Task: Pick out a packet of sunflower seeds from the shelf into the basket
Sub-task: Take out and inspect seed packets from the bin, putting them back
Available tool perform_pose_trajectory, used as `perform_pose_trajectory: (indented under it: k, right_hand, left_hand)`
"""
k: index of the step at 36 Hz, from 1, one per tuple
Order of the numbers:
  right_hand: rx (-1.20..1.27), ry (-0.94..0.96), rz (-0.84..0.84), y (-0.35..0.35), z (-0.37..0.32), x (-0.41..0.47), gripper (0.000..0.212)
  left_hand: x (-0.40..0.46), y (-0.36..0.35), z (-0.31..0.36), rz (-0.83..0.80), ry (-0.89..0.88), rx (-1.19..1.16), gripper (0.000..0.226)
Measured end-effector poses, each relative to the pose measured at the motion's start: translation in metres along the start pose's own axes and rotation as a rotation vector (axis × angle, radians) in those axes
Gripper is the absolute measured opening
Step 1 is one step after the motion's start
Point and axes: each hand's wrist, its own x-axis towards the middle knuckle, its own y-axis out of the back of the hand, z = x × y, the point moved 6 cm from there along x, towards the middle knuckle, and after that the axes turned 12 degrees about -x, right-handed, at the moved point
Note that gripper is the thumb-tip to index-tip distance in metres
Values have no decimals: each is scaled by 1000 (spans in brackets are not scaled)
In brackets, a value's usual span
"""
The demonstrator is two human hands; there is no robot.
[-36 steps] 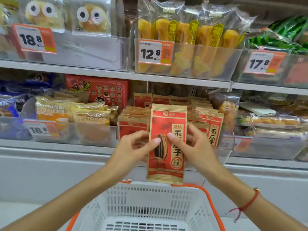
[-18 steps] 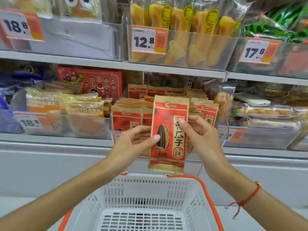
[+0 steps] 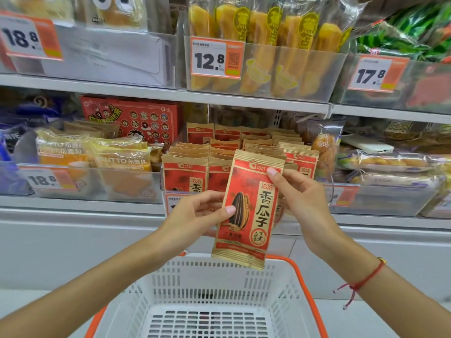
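Both hands pinch the sunflower seed packet [image 3: 246,211] upright above the white basket [image 3: 207,289], left hand [image 3: 195,215] fingers clamped on its left edge, right hand [image 3: 302,203] on its upper right; lower it straight, release together inside the rim.

Lower shelf [image 3: 80,206]: clear bins hold rows of upright red sunflower seed packets [image 3: 185,174], yellow bread bags [image 3: 119,159] left. Upper shelf [image 3: 136,90]: bin of yellow stick snacks [image 3: 263,52].
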Motion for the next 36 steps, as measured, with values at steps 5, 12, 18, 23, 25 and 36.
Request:
perform_pose_trajectory:
  k: [5,12,18,23,25,36]
  right_hand:
    - [-55,-15,-147,-9,1,-2,18]
    - [-124,12,-286,-24,2,-8,39]
    - [-113,-36,-341,-23,7,-8,58]
    - [-117,-75,-395,-26,10,-9,54]
    - [-108,-73,-400,-27,10,-10,52]
    - [-186,230,-142,-26,-7,-19,38]
  left_hand:
    - [-1,10,6,130,-115,-22,30]
    - [-1,22,18,294,-227,-183,33]
    - [-2,22,17,293,-217,-179,31]
    - [-3,21,16,290,-211,-169,24]
    - [-4,20,17,288,-222,-149,27]
    - [-12,32,21,432,-301,24,28]
